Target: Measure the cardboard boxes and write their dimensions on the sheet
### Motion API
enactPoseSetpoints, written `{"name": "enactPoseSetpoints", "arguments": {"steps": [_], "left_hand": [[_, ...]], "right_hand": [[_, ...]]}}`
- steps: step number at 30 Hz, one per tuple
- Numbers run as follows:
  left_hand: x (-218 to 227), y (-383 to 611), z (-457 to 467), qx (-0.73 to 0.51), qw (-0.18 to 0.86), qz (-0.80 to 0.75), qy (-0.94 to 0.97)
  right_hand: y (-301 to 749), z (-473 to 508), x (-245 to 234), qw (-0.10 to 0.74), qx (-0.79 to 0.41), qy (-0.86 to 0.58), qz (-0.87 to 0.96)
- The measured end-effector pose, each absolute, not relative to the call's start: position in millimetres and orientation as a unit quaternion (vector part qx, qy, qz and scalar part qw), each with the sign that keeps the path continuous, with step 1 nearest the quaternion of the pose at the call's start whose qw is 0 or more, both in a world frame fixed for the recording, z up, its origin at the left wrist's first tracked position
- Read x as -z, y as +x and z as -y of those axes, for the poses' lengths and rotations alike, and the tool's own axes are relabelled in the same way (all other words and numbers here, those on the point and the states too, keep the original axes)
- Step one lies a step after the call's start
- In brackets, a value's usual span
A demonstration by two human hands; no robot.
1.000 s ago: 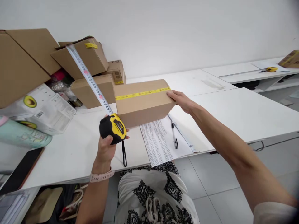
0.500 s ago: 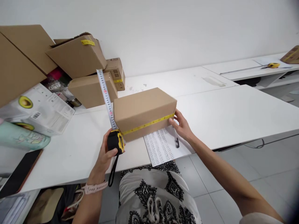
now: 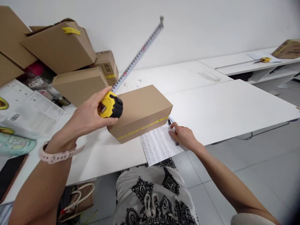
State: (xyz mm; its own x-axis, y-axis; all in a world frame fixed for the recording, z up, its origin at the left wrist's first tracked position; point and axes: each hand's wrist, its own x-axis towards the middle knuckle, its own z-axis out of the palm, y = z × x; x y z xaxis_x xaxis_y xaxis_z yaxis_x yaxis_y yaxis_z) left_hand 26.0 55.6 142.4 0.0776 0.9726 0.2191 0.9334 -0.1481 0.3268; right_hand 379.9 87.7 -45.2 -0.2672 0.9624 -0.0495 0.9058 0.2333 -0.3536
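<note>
My left hand (image 3: pixel 87 112) grips a yellow and black tape measure (image 3: pixel 112 106) over the left end of a cardboard box (image 3: pixel 142 109). Its steel blade (image 3: pixel 138 57) is pulled out and slants up to the right, above the box and in front of the wall. The box sits on the white table with yellow tape along its front side. Beside its right front corner, the curled fingers of my right hand (image 3: pixel 185 136) are on a pen (image 3: pixel 176 143). That pen rests on a printed sheet (image 3: pixel 156 147), partly under the box.
Cardboard boxes (image 3: pixel 63 47) are piled at the back left, beside a white carton with avocado pictures (image 3: pixel 28 109) and a mint-green bottle (image 3: pixel 17 145). Another yellow tape measure (image 3: pixel 265 59) lies extended on the far right table. Below the table is a paper bag (image 3: pixel 82 200).
My left hand has lifted the tape measure off the box's left side and swung its blade to the right. My right hand has left the box's corner for the pen.
</note>
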Motion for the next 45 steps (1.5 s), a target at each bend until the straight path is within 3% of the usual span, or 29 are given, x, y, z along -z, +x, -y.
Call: {"name": "enactPoseSetpoints", "arguments": {"steps": [5, 8, 11, 14, 19, 23, 26, 29, 32, 35, 40, 45], "left_hand": [[-129, 45, -71, -0.112, 0.0, -0.637, 0.763], [-114, 43, -70, -0.121, -0.011, -0.62, 0.775], [-101, 44, -67, -0.157, -0.039, -0.611, 0.775], [-91, 47, -66, -0.197, -0.068, -0.612, 0.763], [-80, 45, -73, -0.244, -0.119, -0.582, 0.766], [-75, 41, -83, -0.262, -0.151, -0.56, 0.771], [-73, 41, -88, -0.293, -0.179, -0.547, 0.763], [-69, 45, -88, -0.363, -0.235, -0.503, 0.748], [-57, 49, -83, -0.41, -0.288, -0.436, 0.748], [-45, 52, -81, -0.388, -0.278, -0.458, 0.75], [-44, 64, -102, -0.297, -0.174, -0.596, 0.726], [-52, 78, -139, -0.279, -0.144, -0.578, 0.753]], "right_hand": [[399, -85, 44, 0.205, -0.266, -0.595, 0.73], [415, -80, 43, 0.33, -0.4, -0.573, 0.635], [427, -75, 45, 0.407, -0.451, -0.521, 0.6], [431, -72, 54, 0.41, -0.389, -0.492, 0.662], [427, -72, 75, 0.376, -0.101, -0.475, 0.789], [425, -73, 81, 0.446, 0.041, -0.447, 0.774], [421, -70, 77, 0.547, 0.015, -0.469, 0.694], [417, -71, 70, 0.615, -0.155, -0.519, 0.573], [417, -78, 68, 0.589, -0.384, -0.518, 0.487], [422, -84, 70, 0.523, -0.506, -0.518, 0.45], [422, -80, 72, 0.448, -0.501, -0.56, 0.485], [416, -76, 67, 0.435, -0.473, -0.56, 0.522]]}}
